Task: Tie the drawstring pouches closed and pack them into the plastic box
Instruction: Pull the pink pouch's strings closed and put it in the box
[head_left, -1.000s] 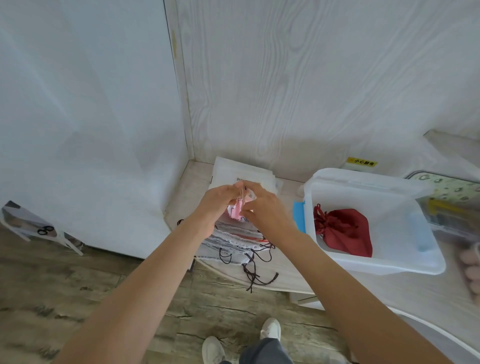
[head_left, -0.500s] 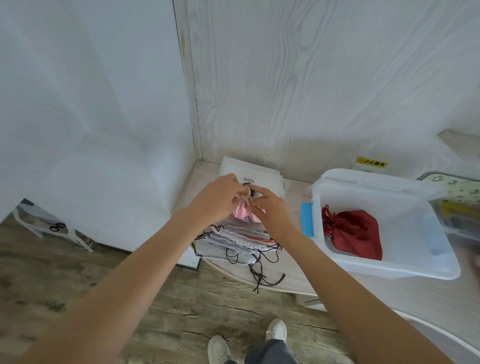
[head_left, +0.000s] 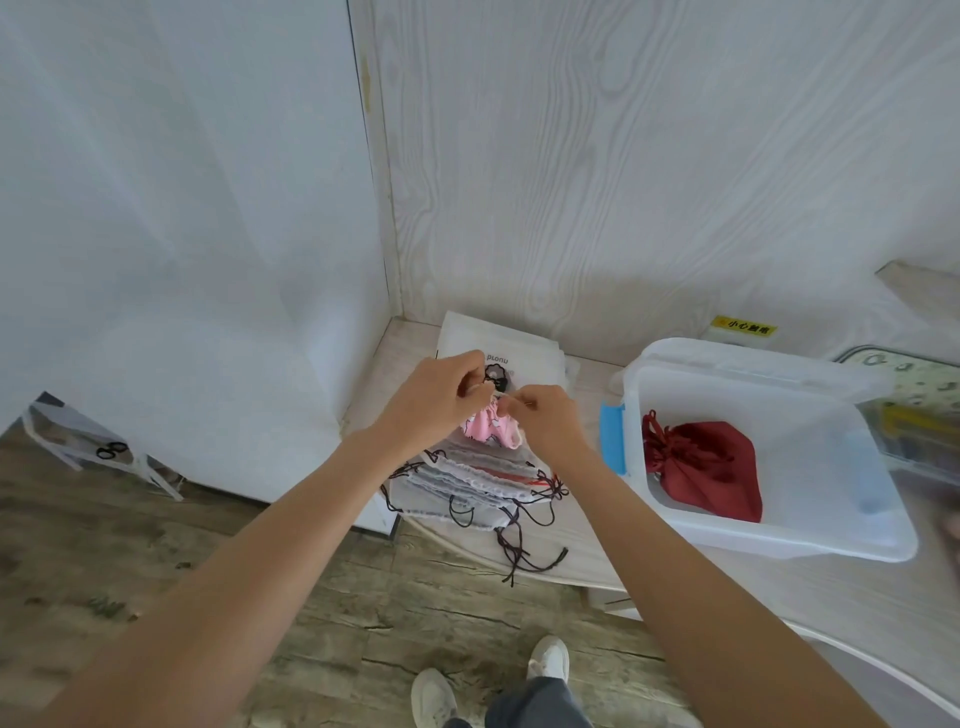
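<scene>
A small pink patterned pouch (head_left: 488, 430) hangs between my two hands above the table corner. My left hand (head_left: 434, 400) pinches its pale drawstring on the left, and my right hand (head_left: 548, 422) pinches the string on the right, just apart from the other hand. Under them lies a stack of grey-white pouches (head_left: 467, 483) with dark cords trailing off the table edge. The clear plastic box (head_left: 779, 540) stands open to the right, with a tied red pouch (head_left: 706, 467) inside it.
White folded bags (head_left: 524, 345) with a printed figure lie behind the stack, against the wall. The box has a blue latch (head_left: 613, 439) on its left side. A patterned tray (head_left: 914, 374) sits at the far right. The wooden floor and my shoes are below.
My hands have drawn slightly apart sideways, pulling the drawstring, and the pink pouch's mouth is gathered tighter. The view has shifted a little to the left.
</scene>
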